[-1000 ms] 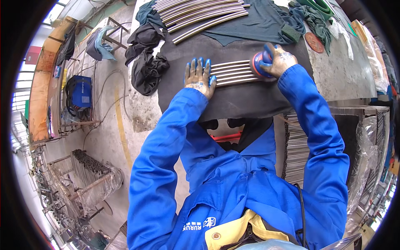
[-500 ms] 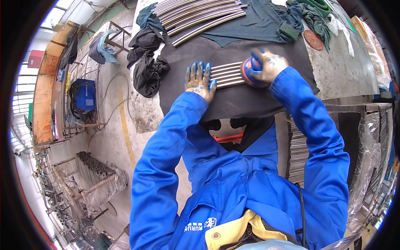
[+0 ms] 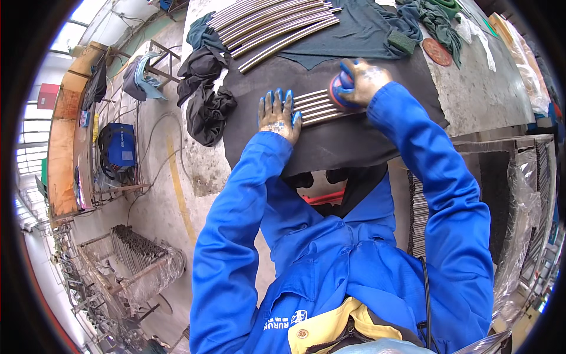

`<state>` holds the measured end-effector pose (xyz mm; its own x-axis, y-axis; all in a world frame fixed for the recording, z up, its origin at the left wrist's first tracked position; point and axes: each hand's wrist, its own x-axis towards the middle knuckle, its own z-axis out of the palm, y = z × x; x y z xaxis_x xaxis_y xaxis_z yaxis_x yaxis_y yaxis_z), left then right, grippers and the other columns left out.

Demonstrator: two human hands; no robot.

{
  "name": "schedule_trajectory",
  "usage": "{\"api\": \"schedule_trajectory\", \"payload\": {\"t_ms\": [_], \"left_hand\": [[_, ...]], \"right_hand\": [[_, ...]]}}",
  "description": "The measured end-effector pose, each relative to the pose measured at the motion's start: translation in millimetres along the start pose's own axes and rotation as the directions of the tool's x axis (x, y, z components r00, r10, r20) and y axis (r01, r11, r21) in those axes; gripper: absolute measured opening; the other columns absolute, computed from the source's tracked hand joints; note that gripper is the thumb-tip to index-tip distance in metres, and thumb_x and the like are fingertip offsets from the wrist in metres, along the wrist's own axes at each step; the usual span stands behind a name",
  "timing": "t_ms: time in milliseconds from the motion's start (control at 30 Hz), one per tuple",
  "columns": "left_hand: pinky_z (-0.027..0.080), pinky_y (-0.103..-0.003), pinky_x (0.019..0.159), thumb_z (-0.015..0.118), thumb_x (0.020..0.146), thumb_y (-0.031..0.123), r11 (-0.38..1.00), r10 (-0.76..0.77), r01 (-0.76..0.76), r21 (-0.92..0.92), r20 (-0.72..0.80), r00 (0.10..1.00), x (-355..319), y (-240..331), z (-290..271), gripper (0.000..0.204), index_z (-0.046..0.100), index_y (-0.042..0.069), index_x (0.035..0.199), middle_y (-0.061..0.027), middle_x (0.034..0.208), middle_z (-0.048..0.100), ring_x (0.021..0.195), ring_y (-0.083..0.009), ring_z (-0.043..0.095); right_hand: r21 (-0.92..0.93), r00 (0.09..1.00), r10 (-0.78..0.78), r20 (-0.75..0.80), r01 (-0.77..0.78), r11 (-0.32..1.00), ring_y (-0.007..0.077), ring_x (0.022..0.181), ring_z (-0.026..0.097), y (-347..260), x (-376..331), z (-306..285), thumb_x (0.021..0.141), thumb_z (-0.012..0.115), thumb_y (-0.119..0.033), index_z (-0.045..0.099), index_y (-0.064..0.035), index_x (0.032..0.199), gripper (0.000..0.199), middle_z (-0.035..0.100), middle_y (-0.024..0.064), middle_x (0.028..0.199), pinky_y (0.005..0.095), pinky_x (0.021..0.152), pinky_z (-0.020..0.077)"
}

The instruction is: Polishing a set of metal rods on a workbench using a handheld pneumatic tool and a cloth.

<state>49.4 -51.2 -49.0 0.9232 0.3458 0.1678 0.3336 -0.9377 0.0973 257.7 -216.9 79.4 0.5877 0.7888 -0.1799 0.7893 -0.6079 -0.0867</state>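
Several slim metal rods lie side by side on a black cloth at the near edge of the table. My left hand, in a coated work glove with blue fingertips, rests flat over their left ends with its fingers stretched out. Also gloved, my right hand is wrapped round a round blue-and-red pad. The pad sits on the right part of the rods and hides their right ends. Slight blur covers the pad and the right hand.
Farther back, several curved metal rods lie on a dark green cloth. Crumpled black fabric lies at left. A green scrubbing block and a reddish disc are at right. Racks of rods stand below the table's level.
My right hand and the pad have moved left and a little away from me along the rods. My left hand stays on them. The whole view has shifted slightly.
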Motion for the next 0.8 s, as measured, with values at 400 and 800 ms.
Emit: {"api": "schedule_trajectory", "payload": {"t_ms": [400, 800], "left_hand": [[0.004, -0.052, 0.121, 0.039, 0.095, 0.046, 0.997, -0.032, 0.030, 0.066, 0.033, 0.999, 23, -13, -1, 0.070, 0.028, 0.011, 0.154, -0.0223, 0.158, 0.027, 0.148, -0.0435, 0.017], [0.004, -0.052, 0.121, 0.039, 0.094, 0.047, 0.999, -0.029, 0.029, 0.021, 0.016, 0.999, 14, -6, 5, 0.073, 0.028, 0.005, 0.153, -0.0234, 0.158, 0.027, 0.148, -0.0438, 0.016]], "right_hand": [[-0.009, 0.986, 0.164, -0.041, -0.165, 0.986, 0.0369, 0.104, 0.066, 62, -1, 8, 0.081, 0.069, -0.044, 0.045, -0.0206, 0.141, 0.068, 0.058, 0.0188, 0.124, 0.0457, 0.086, 0.0549], [-0.023, 0.998, 0.002, -0.055, -0.003, 1.000, 0.0371, 0.095, 0.067, 31, -4, 2, 0.076, 0.072, -0.047, 0.050, -0.0180, 0.132, 0.066, 0.063, 0.0184, 0.113, 0.0449, 0.082, 0.0538]]}}
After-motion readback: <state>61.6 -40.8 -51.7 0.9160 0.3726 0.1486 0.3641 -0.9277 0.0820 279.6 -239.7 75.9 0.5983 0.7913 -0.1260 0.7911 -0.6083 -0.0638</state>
